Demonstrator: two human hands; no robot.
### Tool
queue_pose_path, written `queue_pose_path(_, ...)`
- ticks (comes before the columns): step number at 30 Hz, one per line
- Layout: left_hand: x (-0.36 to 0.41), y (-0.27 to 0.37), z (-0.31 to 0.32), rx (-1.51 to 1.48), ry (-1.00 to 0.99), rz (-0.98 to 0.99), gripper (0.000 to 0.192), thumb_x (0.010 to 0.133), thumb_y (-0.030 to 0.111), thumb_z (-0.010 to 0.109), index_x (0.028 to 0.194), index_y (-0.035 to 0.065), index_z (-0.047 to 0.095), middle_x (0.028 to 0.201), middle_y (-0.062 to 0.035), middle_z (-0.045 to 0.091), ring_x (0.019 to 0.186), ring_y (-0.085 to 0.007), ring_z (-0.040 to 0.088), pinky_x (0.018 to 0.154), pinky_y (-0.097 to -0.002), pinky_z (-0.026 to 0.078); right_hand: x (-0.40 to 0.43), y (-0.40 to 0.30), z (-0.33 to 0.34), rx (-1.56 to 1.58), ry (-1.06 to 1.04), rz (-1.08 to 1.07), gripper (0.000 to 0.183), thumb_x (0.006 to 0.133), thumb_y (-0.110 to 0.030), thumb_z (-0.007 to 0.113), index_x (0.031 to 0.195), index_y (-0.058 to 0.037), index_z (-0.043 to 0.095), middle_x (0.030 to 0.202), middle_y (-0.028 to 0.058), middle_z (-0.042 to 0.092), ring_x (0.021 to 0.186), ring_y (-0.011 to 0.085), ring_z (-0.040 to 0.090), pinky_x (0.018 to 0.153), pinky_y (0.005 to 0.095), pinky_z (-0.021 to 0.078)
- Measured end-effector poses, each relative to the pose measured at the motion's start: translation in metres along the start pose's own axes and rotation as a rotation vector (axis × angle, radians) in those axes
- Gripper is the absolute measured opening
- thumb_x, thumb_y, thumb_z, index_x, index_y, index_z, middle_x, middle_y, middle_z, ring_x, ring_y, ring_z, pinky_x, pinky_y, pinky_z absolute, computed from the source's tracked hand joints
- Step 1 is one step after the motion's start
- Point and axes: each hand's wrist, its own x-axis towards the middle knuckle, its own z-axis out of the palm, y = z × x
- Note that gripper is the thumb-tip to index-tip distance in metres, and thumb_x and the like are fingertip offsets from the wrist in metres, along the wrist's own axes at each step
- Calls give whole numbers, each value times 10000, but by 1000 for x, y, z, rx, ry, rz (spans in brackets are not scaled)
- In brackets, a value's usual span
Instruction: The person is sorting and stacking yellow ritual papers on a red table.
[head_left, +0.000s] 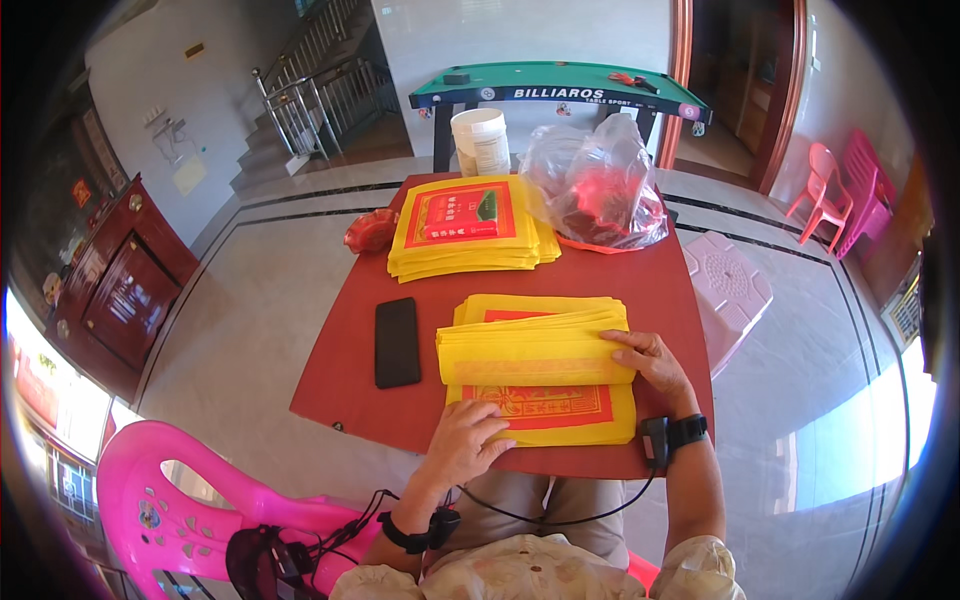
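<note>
A stack of yellow paper sheets (551, 439) with red printed panels lies before me on the red table (322, 375). Across its middle rests a folded bundle of yellow sheets (517, 349). My right hand (649, 360) lies at the right end of that bundle, fingers on top and thumb along its lower side. Lower left, my left hand (469, 442) rests its fingertips on the stack's red panel, fingers apart and nothing held. A black smartphone (397, 343) lies flat to the left of the stack.
A larger yellow paper pile (465, 262) bears a red book (461, 214). Behind and beside it stand a white tub (480, 142), a clear plastic bag (600, 187) and a red wrapped bundle (371, 230). A pink chair (202, 510) holds black cabled gear (270, 562).
</note>
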Motion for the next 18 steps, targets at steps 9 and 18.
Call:
queue_pose_path(9, 0, -5, -4, 59, 93, 66, 229, 780, 247, 691, 873, 38, 689, 919, -80, 644, 870, -256, 603, 769, -374, 472, -1, -5, 3, 13, 16, 50, 340, 879, -184, 600, 1192, -52, 610, 1114, 79, 647, 962, 134, 605, 895, 215, 446)
queue_pose_path(18, 5, -14, -32, 124, 228, 35, 120, 786, 165, 677, 839, 59, 659, 821, -65, 626, 786, -258, 596, 714, -369, 471, -1, -2, 1, 19, -2, 35, 336, 897, -206, 578, 1190, -46, 610, 1107, 76, 646, 962, 132, 599, 899, 226, 441)
